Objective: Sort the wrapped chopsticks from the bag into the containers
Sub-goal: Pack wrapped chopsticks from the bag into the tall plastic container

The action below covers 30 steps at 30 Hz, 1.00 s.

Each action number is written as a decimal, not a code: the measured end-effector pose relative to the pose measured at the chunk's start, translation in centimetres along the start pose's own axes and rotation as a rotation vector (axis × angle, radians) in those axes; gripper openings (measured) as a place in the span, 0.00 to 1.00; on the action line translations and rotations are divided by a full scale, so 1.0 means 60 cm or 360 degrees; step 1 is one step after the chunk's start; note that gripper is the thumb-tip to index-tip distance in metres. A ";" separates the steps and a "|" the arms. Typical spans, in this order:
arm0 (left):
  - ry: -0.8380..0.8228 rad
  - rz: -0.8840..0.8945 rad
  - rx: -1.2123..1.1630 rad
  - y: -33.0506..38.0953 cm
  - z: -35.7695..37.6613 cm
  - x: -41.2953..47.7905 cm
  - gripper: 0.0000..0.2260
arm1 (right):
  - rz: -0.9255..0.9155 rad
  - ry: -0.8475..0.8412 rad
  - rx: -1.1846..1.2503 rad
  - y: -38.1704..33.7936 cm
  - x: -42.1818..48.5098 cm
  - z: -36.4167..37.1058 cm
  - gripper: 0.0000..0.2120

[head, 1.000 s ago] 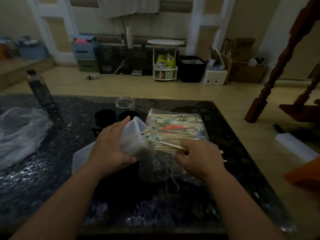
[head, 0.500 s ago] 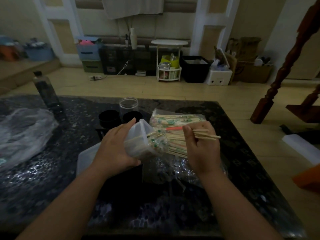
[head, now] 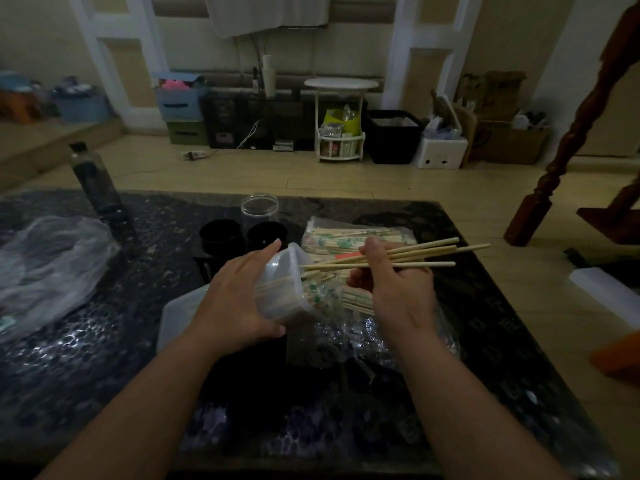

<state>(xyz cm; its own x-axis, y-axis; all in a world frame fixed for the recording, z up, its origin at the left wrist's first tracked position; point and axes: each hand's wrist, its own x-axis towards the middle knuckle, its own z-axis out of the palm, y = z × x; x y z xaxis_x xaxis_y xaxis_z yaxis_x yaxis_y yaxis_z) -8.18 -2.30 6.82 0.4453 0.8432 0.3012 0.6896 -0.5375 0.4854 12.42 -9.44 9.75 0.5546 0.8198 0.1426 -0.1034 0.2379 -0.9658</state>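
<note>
A handful of thin pale wooden chopsticks (head: pixel 398 258) lies nearly level, long axis left to right, left tips entering the tilted clear plastic container (head: pixel 287 289). The right hand (head: pixel 394 289) pinches them; the left hand (head: pixel 239 299) grips the container above the dark speckled table (head: pixel 104 358).

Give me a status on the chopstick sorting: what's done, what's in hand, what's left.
Done: several wrapped chopsticks already lie in the translucent plastic container, which the left hand holds tilted.
In hand: the right hand grips a small bundle of chopsticks, their ends at the container's mouth.
Left: the bag behind looks well filled, and the clear jar appears empty.
</note>
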 end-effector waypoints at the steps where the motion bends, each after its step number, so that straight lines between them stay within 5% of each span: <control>1: -0.0010 0.0003 -0.0004 0.000 0.000 0.000 0.56 | -0.0004 -0.0017 -0.0008 -0.001 0.000 0.001 0.12; 5: -0.0031 0.0002 0.0007 0.002 0.000 -0.001 0.55 | 0.0033 -0.0056 -0.0043 0.002 0.004 0.002 0.11; 10: -0.0039 0.0019 -0.0006 0.003 0.000 -0.002 0.55 | 0.0333 -0.0751 -0.0371 0.015 0.009 0.001 0.06; 16: -0.0074 0.0005 -0.0020 0.004 -0.001 -0.002 0.55 | 0.0312 -0.0344 -0.0071 0.023 0.018 0.009 0.04; 20: -0.0041 0.0024 0.0008 0.008 0.001 -0.003 0.55 | 0.0319 -0.0589 -0.0282 0.025 0.007 0.011 0.05; 25: -0.0049 0.0022 -0.0011 0.006 0.000 -0.003 0.55 | 0.0082 -0.0193 -0.0466 0.035 0.023 0.003 0.04; 30: -0.0021 0.0011 -0.0014 0.007 0.005 -0.001 0.53 | -0.0012 -0.0730 -0.1006 0.031 0.010 0.010 0.12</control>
<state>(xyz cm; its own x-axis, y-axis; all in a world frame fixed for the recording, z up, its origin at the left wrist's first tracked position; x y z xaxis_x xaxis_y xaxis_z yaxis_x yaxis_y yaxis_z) -7.75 -2.55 6.75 0.4574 0.8394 0.2936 0.6816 -0.5430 0.4906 12.08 -8.22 8.18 0.1425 0.9855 0.0923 0.4653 0.0156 -0.8850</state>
